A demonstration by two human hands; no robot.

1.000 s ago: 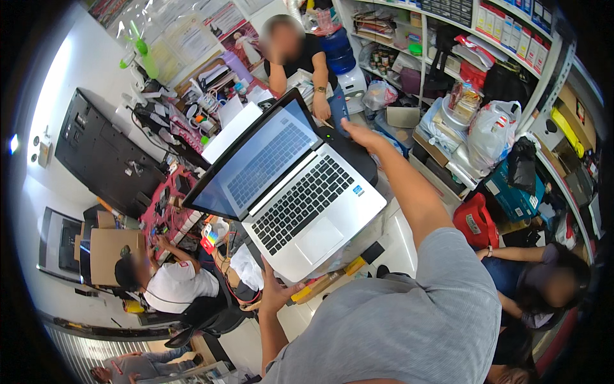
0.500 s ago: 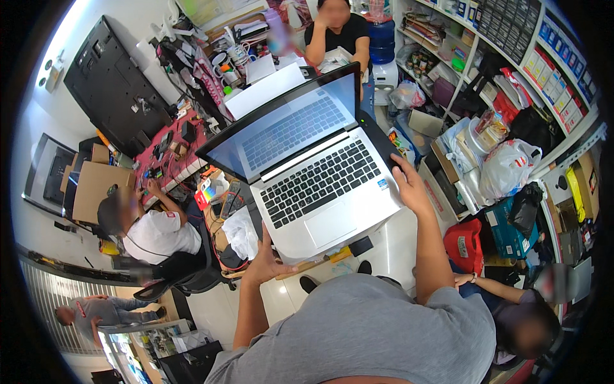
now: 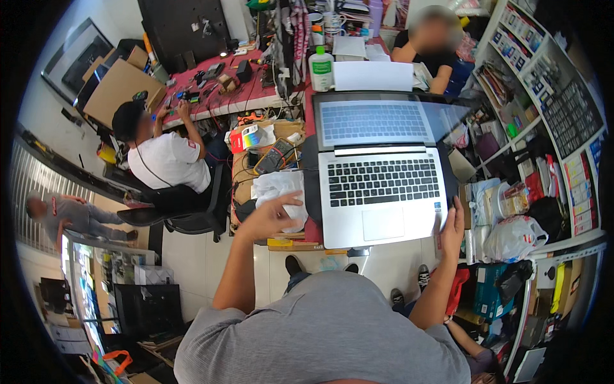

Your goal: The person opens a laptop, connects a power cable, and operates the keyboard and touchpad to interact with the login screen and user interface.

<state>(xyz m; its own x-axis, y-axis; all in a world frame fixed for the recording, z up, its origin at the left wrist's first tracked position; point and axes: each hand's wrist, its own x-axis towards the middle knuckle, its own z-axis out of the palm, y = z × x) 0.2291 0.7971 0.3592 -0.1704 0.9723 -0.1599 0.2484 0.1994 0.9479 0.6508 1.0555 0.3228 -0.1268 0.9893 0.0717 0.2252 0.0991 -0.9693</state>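
A silver laptop (image 3: 382, 224) with black keys lies opened at the front of the desk, its dark screen (image 3: 374, 120) tilted back and reflecting the keyboard. My right hand (image 3: 453, 224) grips the laptop's right edge near the front corner, with the fingers along its side. Left of the laptop, my left hand (image 3: 272, 216) is off it, fingers spread and holding nothing. That hand hovers over a crumpled white plastic bag (image 3: 281, 185). A dark mat (image 3: 311, 168) shows beside the laptop's left edge.
A multimeter (image 3: 276, 157) and cables lie left of the laptop. Behind it stand a green-and-white bottle (image 3: 321, 69) and white paper (image 3: 373, 76). A person (image 3: 430, 48) sits across the desk; another in white (image 3: 167, 153) works at the red bench. Shelves (image 3: 550, 121) line the right.
My view has turned, and the laptop now sits squarer to me, over the desk. My left hand has let go of its left corner; my right hand stays at the right edge.
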